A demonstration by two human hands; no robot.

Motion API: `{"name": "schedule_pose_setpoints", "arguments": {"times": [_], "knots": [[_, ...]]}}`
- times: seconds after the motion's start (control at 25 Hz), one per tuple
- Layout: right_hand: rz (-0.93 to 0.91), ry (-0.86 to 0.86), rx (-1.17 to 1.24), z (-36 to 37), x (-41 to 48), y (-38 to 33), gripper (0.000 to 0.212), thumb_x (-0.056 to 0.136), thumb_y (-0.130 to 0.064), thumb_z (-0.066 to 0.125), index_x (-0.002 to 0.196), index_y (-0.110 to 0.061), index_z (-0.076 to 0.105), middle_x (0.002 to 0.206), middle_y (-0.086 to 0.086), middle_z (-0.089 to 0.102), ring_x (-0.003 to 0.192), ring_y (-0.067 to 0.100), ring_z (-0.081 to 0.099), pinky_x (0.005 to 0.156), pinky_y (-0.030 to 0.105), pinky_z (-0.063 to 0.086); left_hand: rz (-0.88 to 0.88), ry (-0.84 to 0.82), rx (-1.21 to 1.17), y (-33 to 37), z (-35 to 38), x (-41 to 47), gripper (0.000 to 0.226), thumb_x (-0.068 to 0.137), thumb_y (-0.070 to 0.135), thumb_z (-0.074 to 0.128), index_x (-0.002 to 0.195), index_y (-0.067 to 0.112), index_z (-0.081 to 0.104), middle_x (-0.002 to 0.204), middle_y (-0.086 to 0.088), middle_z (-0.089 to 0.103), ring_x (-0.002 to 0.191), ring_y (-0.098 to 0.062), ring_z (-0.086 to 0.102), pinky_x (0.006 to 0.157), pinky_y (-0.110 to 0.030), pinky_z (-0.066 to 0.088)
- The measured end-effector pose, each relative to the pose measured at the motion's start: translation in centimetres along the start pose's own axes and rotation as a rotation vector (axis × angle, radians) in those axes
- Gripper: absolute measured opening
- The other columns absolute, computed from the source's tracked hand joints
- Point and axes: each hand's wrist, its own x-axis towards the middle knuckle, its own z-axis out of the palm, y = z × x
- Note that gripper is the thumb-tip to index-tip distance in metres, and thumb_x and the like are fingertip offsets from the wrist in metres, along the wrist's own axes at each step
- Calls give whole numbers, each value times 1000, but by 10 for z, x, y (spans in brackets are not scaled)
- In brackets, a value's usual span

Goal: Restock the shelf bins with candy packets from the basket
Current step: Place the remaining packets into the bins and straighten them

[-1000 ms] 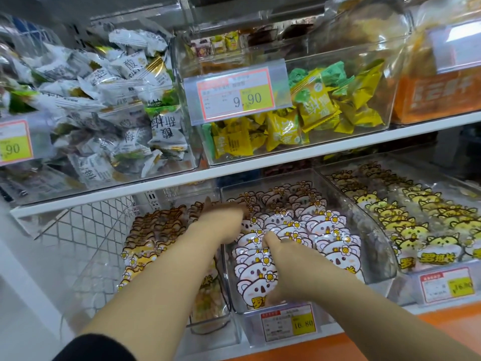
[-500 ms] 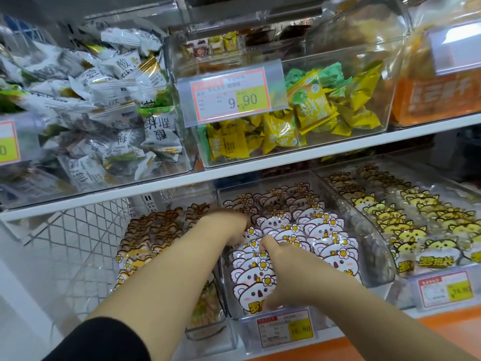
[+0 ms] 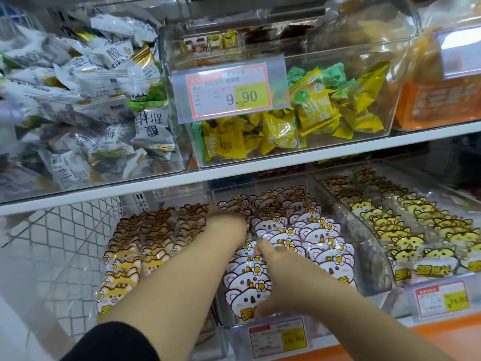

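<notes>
White shelf board (image 3: 312, 156) above; wire mesh panel (image 3: 65, 230) left.

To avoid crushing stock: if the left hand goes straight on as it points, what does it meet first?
Likely the rear koala packets in the middle bin, just beyond the left hand; depth is unclear.

Both bare forearms reach forward and converge. The left hand (image 3: 226, 225) lies farther in, back uppermost, fingers out of sight; grip undetermined. A black sleeve (image 3: 112, 342) ends near the left elbow. The right hand (image 3: 286, 277) sits nearer, thumb extended up-left, fingers curled downward, pinching the front koala packets (image 3: 247, 287).
</notes>
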Motion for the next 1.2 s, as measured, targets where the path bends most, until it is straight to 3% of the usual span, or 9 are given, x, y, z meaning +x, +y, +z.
{"name": "schedule_pose_setpoints", "arguments": {"times": [0.2, 0.44, 0.52, 0.64, 0.76, 0.84, 1.0, 1.12, 1.2], "knots": [[1, -10, 0, -1, 0, -2, 104, 61, -42, 91, 140, -30, 25, 130, 1, 50, 115, 28, 55, 95, 46, 52, 94, 85, -21, -17, -4, 3, 35, 98, 41, 57, 120, 14, 62, 120, -5, 64, 111, -25, 60, 103, -44, 42], [16, -12, -24, -1, -3, -8, 102, 63, -40, 90, 139, -28, 24, 118, 1, 55, 105, 26, 58, 89, 44, 54, 150, 120, -8, -16, -9, -1, 15, 96, 30, 60, 100, 16, 61, 91, 1, 61, 99, -22, 61, 117, -51, 26], [21, 6, -17, 0, -5, -7, 107, 64, -41, 89, 144, -32, 18, 117, 2, 57, 104, 27, 60, 88, 45, 55, 126, 111, -108, -20, -10, -5, 29, 95, 33, 63, 119, 16, 59, 111, -2, 64, 108, -24, 60, 111, -48, 37], [27, -9, -32, -3, -12, -8, 119, 70, -43, 86, 153, -38, 2, 107, 1, 57, 96, 24, 62, 83, 42, 56, 88, 335, -314, -34, -11, -35, 34, 96, 41, 61, 126, 27, 54, 130, 2, 58, 120, -22, 56, 116, -50, 26], [36, -5, -79, -13, -22, -10, 124, 72, -46, 84, 154, -40, -9, 115, 1, 58, 100, 23, 61, 84, 39, 54, 203, 390, -384, -36, -1, -72, 21, 98, 42, 56, 116, 31, 58, 114, 7, 65, 102, -14, 61, 91, -35, 47], [43, 37, -115, -28, -31, -14, 113, 72, -47, 83, 153, -38, 6, 124, 1, 58, 108, 23, 59, 87, 37, 52, 220, 317, -362, -32, 4, -80, 28, 98, 40, 58, 125, 33, 57, 119, 7, 65, 105, -15, 62, 82, -34, 48], [-37, 188, -160, -50, -45, -20, 19, 84, -42, 70, 91, -28, 58, 93, -5, 65, 88, 20, 62, 79, 36, 55, 207, 198, -402, -27, -1, -60, 28, 100, 23, 54, 127, 30, 59, 127, 5, 63, 106, -15, 59, 82, -33, 48], [1, -152, -90, -37, -53, -17, 39, 95, -43, 54, 68, -15, 53, 81, 1, 64, 71, 19, 57, 74, 34, 52, 205, 121, -432, -25, -2, -51, 32, 97, 13, 55, 126, 28, 57, 126, 3, 62, 100, -16, 56, 75, -30, 45], [-42, -323, -99, -19, -51, -15, 39, 104, -43, 41, 77, -17, 51, 69, -1, 47, 63, 17, 44, 71, 32, 40, 192, 88, -411, -26, -7, -49, 38, 97, 23, 61, 133, 24, 55, 131, 1, 60, 105, -19, 56, 80, -30, 44]]}}
